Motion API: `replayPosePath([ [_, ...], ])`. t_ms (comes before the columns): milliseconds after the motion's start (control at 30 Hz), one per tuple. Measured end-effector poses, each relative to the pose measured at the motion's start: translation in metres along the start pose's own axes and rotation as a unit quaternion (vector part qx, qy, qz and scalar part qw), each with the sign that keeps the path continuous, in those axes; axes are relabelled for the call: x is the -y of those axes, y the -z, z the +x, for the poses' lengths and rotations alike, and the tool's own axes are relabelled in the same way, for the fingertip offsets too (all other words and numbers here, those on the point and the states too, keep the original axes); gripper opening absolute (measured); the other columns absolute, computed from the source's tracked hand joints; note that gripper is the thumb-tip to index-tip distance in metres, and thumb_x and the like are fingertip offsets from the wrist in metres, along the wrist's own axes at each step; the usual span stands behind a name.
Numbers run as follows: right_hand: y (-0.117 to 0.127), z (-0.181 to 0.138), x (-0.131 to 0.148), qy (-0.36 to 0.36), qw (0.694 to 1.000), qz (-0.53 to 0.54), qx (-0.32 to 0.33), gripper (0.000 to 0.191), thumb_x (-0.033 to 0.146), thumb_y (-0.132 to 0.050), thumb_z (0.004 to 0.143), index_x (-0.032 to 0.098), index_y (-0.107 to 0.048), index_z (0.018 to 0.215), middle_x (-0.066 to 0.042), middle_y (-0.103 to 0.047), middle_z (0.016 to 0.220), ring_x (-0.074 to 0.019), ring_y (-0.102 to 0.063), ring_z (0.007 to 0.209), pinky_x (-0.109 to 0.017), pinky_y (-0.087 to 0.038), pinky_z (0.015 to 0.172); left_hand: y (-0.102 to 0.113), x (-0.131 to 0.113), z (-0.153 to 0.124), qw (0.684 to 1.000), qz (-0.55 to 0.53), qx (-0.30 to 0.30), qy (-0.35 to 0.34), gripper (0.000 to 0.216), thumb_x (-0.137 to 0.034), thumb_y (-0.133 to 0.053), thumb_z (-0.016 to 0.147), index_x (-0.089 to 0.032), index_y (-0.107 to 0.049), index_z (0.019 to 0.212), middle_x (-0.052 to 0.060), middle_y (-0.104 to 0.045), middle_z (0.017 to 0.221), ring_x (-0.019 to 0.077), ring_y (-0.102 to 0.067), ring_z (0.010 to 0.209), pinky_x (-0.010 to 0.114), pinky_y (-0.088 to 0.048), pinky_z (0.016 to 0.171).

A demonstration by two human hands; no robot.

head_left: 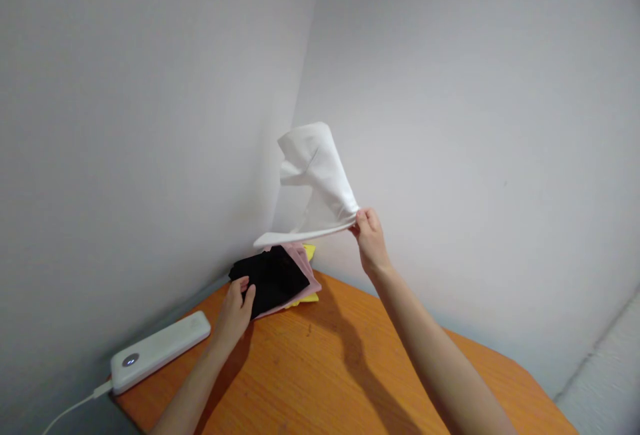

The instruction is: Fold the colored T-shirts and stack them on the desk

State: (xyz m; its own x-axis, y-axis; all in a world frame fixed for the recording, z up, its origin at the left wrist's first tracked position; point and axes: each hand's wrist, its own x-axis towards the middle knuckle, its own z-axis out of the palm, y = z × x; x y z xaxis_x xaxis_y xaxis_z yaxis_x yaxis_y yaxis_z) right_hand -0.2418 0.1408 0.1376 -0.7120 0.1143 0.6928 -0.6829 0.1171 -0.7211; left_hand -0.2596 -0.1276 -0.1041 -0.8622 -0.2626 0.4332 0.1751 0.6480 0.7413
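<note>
A white piece of cloth (320,175), loosely folded and bent in the air, hangs from my right hand (371,238), whose thumb and fingers pinch its right edge. Below it a stack of folded cloths lies in the table's far corner. On top is a black cloth (273,278), over a pink one (311,281) and a yellow one (309,298). My left hand (237,305) is at the near left edge of the black cloth, its thumb and fingers apart. Whether those fingers press on the cloth is hard to see.
A white power bank (163,349) with a lit display lies along the table's left edge, its white cable (75,408) running off to the lower left. The orange-brown wooden table (295,375) stands in a corner between two pale walls (475,121).
</note>
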Motion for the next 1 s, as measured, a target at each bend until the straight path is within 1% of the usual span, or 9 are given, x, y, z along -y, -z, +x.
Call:
replayPosePath([
  [100,0.037,-0.080,-0.031,-0.112,0.987,-0.019,0.112,0.038,0.059,-0.051,0.087,0.022,-0.048,0.078,0.002,-0.045,0.076,-0.0164,-0.044,0.076,-0.029,-0.039,0.074,0.004,0.000,-0.022,0.992,-0.114,0.049,0.033,0.053,-0.050,-0.021,0.094,-0.013,-0.032,0.131,0.019,-0.057,0.128,0.0196,-0.067,0.104,0.034,-0.055,0.088],
  [233,0.092,-0.190,-0.055,-0.223,0.917,-0.152,0.292,0.035,0.054,-0.050,0.087,0.021,-0.048,0.074,0.000,-0.050,0.075,-0.0183,-0.047,0.076,-0.030,-0.039,0.071,0.006,-0.001,-0.065,0.949,-0.256,0.162,0.088,0.052,-0.063,-0.045,0.083,-0.018,-0.054,0.108,0.015,-0.065,0.114,0.0250,-0.068,0.096,0.038,-0.056,0.082],
  [333,0.111,-0.247,-0.043,-0.247,0.883,-0.180,0.357,0.023,0.041,-0.046,0.089,0.021,-0.050,0.080,-0.003,-0.055,0.087,-0.0192,-0.051,0.084,-0.031,-0.042,0.080,-0.001,-0.013,-0.096,0.944,-0.229,0.231,0.050,0.046,-0.059,-0.044,0.086,-0.018,-0.062,0.094,0.011,-0.069,0.099,0.0252,-0.067,0.091,0.041,-0.054,0.085],
  [400,0.116,-0.268,-0.026,-0.245,0.873,-0.193,0.375,0.015,0.034,-0.047,0.089,0.021,-0.054,0.086,-0.004,-0.057,0.096,-0.0198,-0.052,0.092,-0.031,-0.042,0.086,-0.007,-0.025,-0.111,0.961,-0.163,0.223,-0.002,0.041,-0.053,-0.045,0.088,-0.019,-0.063,0.102,0.011,-0.068,0.104,0.0254,-0.064,0.097,0.042,-0.051,0.091],
  [567,0.154,-0.289,0.003,-0.231,0.878,-0.270,0.320,0.015,0.028,-0.045,0.091,0.022,-0.059,0.093,-0.006,-0.062,0.100,-0.0209,-0.056,0.096,-0.032,-0.041,0.089,-0.014,-0.062,-0.125,0.978,0.069,0.158,-0.119,0.052,-0.045,-0.049,0.087,-0.017,-0.053,0.131,0.014,-0.055,0.135,0.0334,-0.047,0.126,0.054,-0.034,0.106],
  [733,0.198,-0.309,0.007,-0.202,0.866,-0.452,0.074,0.025,0.035,-0.043,0.096,0.021,-0.055,0.080,-0.005,-0.060,0.082,-0.0204,-0.055,0.078,-0.032,-0.040,0.074,-0.016,-0.114,-0.160,0.931,0.048,0.347,-0.106,0.041,-0.043,-0.052,0.087,-0.016,-0.061,0.116,0.013,-0.067,0.117,0.0300,-0.060,0.110,0.046,-0.042,0.097],
  [900,0.169,-0.334,0.009,-0.266,0.877,-0.380,0.127,0.035,0.050,-0.045,0.096,0.022,-0.052,0.076,0.000,-0.058,0.068,-0.0169,-0.055,0.063,-0.027,-0.035,0.059,-0.012,-0.163,-0.207,0.855,-0.095,0.482,-0.168,0.032,-0.044,-0.058,0.087,-0.027,-0.064,0.113,0.002,-0.069,0.112,0.0202,-0.062,0.104,0.030,-0.047,0.091],
  [933,0.159,-0.340,0.006,-0.264,0.873,-0.390,0.125,0.034,0.052,-0.049,0.093,0.022,-0.053,0.078,0.000,-0.059,0.067,-0.0171,-0.055,0.062,-0.026,-0.034,0.057,-0.013,-0.167,-0.202,0.846,-0.100,0.488,-0.188,0.028,-0.044,-0.056,0.089,-0.028,-0.066,0.109,0.001,-0.069,0.109,0.0192,-0.062,0.102,0.029,-0.047,0.091],
  [1000,0.143,-0.354,-0.003,-0.229,0.856,-0.456,0.086,0.033,0.054,-0.060,0.085,0.022,-0.051,0.082,0.000,-0.058,0.067,-0.0182,-0.056,0.060,-0.027,-0.033,0.056,-0.018,-0.167,-0.174,0.874,-0.057,0.427,-0.224,0.024,-0.038,-0.054,0.091,-0.025,-0.069,0.105,0.004,-0.068,0.110,0.0205,-0.060,0.107,0.033,-0.045,0.097],
])
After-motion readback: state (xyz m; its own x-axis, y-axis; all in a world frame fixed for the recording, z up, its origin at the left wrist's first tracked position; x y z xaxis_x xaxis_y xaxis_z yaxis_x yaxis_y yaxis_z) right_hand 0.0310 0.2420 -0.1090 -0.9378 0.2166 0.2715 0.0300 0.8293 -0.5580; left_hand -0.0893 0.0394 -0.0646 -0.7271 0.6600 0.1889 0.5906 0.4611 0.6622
